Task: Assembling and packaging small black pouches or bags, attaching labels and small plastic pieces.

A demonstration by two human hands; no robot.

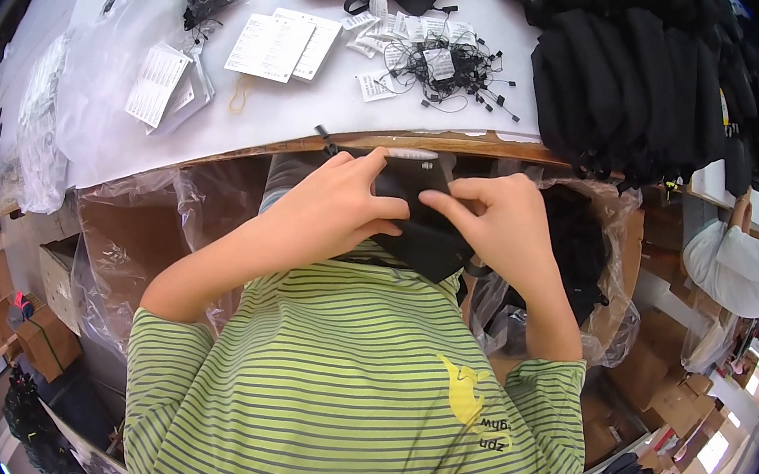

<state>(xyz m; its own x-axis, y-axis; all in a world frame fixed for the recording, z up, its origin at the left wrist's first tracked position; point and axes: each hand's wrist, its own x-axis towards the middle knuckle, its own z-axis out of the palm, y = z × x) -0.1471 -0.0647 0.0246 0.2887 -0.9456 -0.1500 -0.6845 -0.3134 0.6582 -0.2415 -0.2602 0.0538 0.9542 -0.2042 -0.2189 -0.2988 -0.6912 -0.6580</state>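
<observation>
A flat black fabric piece (422,232), perhaps a pouch, is held between my hands just in front of the table edge. My left hand (347,195) is closed on its left side, thumb and fingers bent over it. With thumb and forefinger, my right hand (497,214) pinches its upper right part. Along its top edge lies a narrow white strip (413,154). A black cord end (324,134) sticks up beside my left fingers. The lower end of the fabric hangs against my striped shirt.
On the white table (300,108) lie a heap of black tag strings (458,65) with small white labels, large white cards (275,46) and a card stack (160,84). Black fabric goods (617,86) are piled at right. Plastic-lined cartons (135,230) stand below the edge; another person (733,260) is far right.
</observation>
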